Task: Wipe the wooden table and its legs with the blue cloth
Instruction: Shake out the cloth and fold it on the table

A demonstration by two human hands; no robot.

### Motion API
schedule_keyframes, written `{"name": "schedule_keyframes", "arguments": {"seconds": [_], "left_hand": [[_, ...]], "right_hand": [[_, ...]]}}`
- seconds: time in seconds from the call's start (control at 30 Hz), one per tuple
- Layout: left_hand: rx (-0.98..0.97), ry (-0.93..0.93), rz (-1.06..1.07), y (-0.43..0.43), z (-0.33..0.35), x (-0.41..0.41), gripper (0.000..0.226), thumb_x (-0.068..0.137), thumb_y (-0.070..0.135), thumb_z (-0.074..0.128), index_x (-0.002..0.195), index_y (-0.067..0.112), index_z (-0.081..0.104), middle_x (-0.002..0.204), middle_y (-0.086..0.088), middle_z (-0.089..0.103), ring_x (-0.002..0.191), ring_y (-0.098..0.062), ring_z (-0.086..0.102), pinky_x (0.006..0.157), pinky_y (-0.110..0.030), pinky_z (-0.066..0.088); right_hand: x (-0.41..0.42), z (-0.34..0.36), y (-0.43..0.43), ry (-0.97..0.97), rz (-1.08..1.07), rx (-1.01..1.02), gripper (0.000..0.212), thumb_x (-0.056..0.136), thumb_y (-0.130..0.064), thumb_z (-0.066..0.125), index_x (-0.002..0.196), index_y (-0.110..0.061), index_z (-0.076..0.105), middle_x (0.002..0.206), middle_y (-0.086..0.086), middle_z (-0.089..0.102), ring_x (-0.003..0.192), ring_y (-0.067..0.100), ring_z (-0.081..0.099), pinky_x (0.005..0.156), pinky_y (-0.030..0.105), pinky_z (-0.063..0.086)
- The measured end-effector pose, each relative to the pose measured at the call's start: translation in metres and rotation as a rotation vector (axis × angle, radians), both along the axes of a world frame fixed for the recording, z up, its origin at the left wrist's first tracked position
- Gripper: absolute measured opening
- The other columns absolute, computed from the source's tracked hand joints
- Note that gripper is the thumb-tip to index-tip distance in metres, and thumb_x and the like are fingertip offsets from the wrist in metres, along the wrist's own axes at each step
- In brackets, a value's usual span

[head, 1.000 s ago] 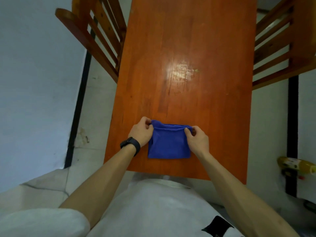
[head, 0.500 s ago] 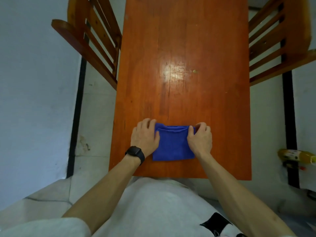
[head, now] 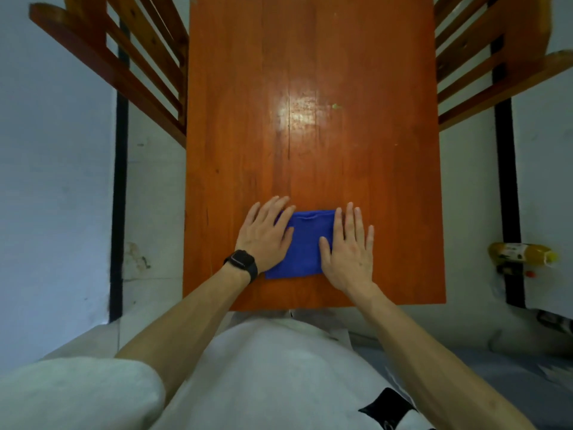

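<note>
Since the earlier views, the fingers that were curled at the far corners of the blue cloth (head: pixel 305 243) have been straightened, and both hands are now laid flat. The cloth is folded into a small rectangle and lies on the wooden table (head: pixel 310 88), close to the near edge and roughly midway across its width. It is held down between the two hands: the left hand (head: pixel 263 234) is pressed palm-down over its left edge and the right hand (head: pixel 348 246) over its right edge, so only the middle strip of cloth is seen. Nothing is gripped by either hand; the fingers are extended, slightly spread, and pointed away from the body. A black watch (head: pixel 241 263) is worn on the left wrist. One slatted wooden chair (head: pixel 124 66) is seen at the table's left side, a second chair (head: pixel 483 66) at its right. A yellow bottle (head: pixel 524 254) is seen lying on its side well to the right of the table.
</note>
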State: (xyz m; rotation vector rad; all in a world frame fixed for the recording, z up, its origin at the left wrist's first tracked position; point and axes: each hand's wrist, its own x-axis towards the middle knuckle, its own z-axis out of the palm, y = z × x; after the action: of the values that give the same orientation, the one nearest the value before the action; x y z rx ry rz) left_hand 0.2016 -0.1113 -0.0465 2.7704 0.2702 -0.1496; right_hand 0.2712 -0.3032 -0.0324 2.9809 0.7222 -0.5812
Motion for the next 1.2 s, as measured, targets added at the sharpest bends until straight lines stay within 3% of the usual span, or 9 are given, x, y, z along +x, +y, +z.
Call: {"name": "schedule_keyframes", "arguments": {"seconds": [0.1,0.2,0.43,0.57,0.8,0.93,1.0,1.1,1.2], "left_hand": [[0.032,0.214,-0.111,-0.004,-0.011,-0.024,0.064,0.102,0.052,0.022,0.157,0.026,0.003,0.165,0.004,0.0,0.152,-0.017,0.0,0.119,-0.054,-0.002],[0.054,0.305,-0.101,-0.002,-0.014,-0.024,0.065,0.1,0.058,0.013,0.155,0.032,-0.01,0.162,0.01,-0.015,0.151,-0.015,-0.01,0.117,-0.057,-0.007],[0.074,0.365,0.15,-0.023,0.007,-0.067,0.064,0.1,0.055,0.022,0.156,0.031,0.001,0.164,0.003,0.007,0.149,-0.021,0.013,0.118,-0.05,0.015],[0.019,0.363,0.292,-0.043,0.021,-0.102,0.062,0.099,0.051,0.034,0.155,0.029,0.016,0.155,-0.001,0.029,0.134,-0.025,0.035,0.104,-0.042,0.035],[-0.32,0.237,0.764,-0.058,0.028,-0.125,0.058,0.094,0.042,0.054,0.146,0.024,0.037,0.139,-0.003,0.045,0.122,-0.024,0.048,0.1,-0.043,0.046],[-0.503,0.086,1.088,-0.06,0.039,-0.129,0.023,0.096,0.042,0.053,0.109,0.023,0.056,0.118,-0.003,0.057,0.097,-0.02,0.058,0.085,-0.038,0.051],[-0.863,0.095,1.223,-0.062,0.049,-0.131,0.035,0.099,0.055,0.04,0.096,0.027,0.06,0.108,-0.004,0.066,0.089,-0.019,0.064,0.08,-0.039,0.052],[-1.414,0.079,1.448,-0.066,0.06,-0.132,0.055,0.093,0.071,0.03,0.101,0.026,0.06,0.105,-0.005,0.069,0.097,-0.024,0.065,0.081,-0.04,0.05],[-1.286,0.077,1.42,-0.064,0.053,-0.138,0.05,0.089,0.057,0.059,0.119,0.017,0.054,0.114,-0.006,0.064,0.1,-0.021,0.062,0.073,-0.034,0.053]], "right_hand": [[-0.005,0.0,-0.006,0.068,0.213,-0.001,0.067,0.102,-0.051,0.02,0.158,-0.021,-0.002,0.164,0.001,-0.017,0.15,0.018,-0.019,0.121,0.052,-0.002],[0.002,-0.006,-0.01,0.147,0.26,-0.065,0.072,0.1,-0.057,0.017,0.157,-0.022,-0.009,0.162,-0.002,-0.024,0.148,0.018,-0.024,0.121,0.054,-0.001],[-0.005,0.013,0.007,0.185,-0.276,0.247,0.071,0.088,-0.042,0.062,0.146,-0.014,0.032,0.146,0.014,0.035,0.127,0.035,0.042,0.102,0.044,0.042],[0.005,0.017,0.018,0.441,-0.403,0.17,0.051,0.079,-0.039,0.067,0.117,-0.017,0.04,0.111,0.005,0.057,0.113,0.028,0.047,0.09,0.043,0.049],[-0.014,0.034,0.029,0.446,-0.152,0.309,0.015,0.081,-0.023,0.062,0.091,-0.024,0.051,0.098,-0.003,0.053,0.091,0.019,0.053,0.068,0.028,0.044],[-0.051,0.055,0.027,0.257,0.349,0.518,0.018,0.084,-0.014,0.063,0.098,-0.021,0.053,0.096,-0.005,0.05,0.085,0.014,0.044,0.064,0.022,0.034],[-0.07,0.052,0.017,0.154,0.596,0.505,0.023,0.081,-0.013,0.066,0.101,-0.019,0.058,0.101,0.001,0.055,0.087,0.019,0.048,0.07,0.028,0.042],[-0.09,0.041,-0.003,0.094,0.778,0.43,0.03,0.074,-0.013,0.074,0.099,-0.019,0.061,0.102,0.006,0.06,0.088,0.025,0.055,0.071,0.035,0.046],[-0.099,0.028,-0.021,0.09,0.85,0.377,0.031,0.073,-0.017,0.077,0.099,-0.022,0.061,0.099,0.003,0.061,0.088,0.023,0.056,0.071,0.035,0.047]]}}
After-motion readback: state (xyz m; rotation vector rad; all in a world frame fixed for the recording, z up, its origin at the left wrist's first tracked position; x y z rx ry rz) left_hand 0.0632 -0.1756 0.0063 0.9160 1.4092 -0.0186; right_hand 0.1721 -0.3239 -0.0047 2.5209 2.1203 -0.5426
